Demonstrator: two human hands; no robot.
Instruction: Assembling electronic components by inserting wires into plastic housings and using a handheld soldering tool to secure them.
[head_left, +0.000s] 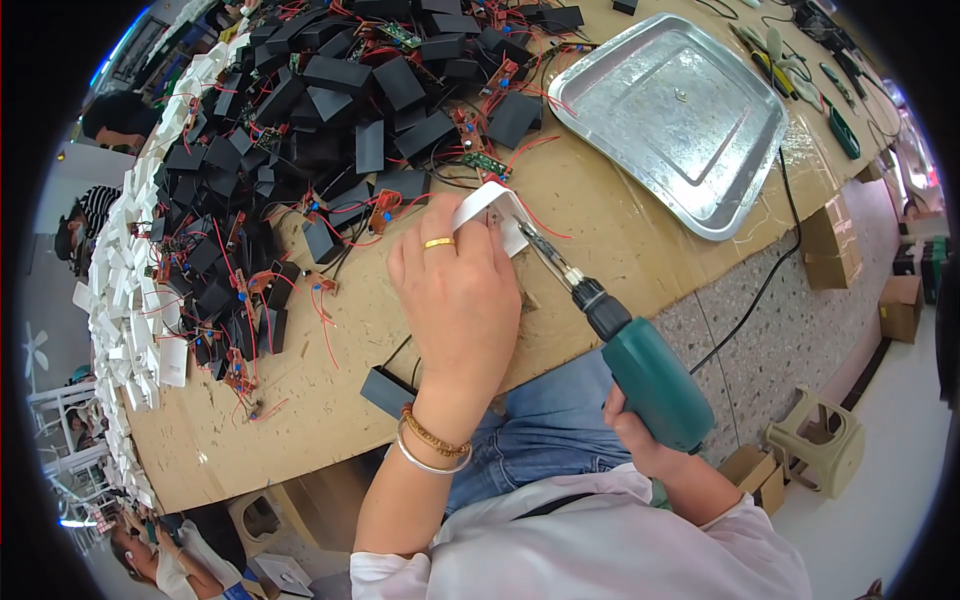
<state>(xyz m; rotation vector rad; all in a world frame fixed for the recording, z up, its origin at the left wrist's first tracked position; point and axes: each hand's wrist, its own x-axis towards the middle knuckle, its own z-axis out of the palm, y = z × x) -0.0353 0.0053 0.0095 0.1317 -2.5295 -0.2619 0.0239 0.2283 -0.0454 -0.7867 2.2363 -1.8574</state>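
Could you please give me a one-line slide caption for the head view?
Left hand steadies a white casing while the right hand drives a green electric screwdriver into it, beside heaped black parts and a metal tray.

A big heap of black boxes with red wires and small circuit boards fills the far left of the table. White casings line its left edge. A metal tray lies far right; a stool stands on the floor, near right.
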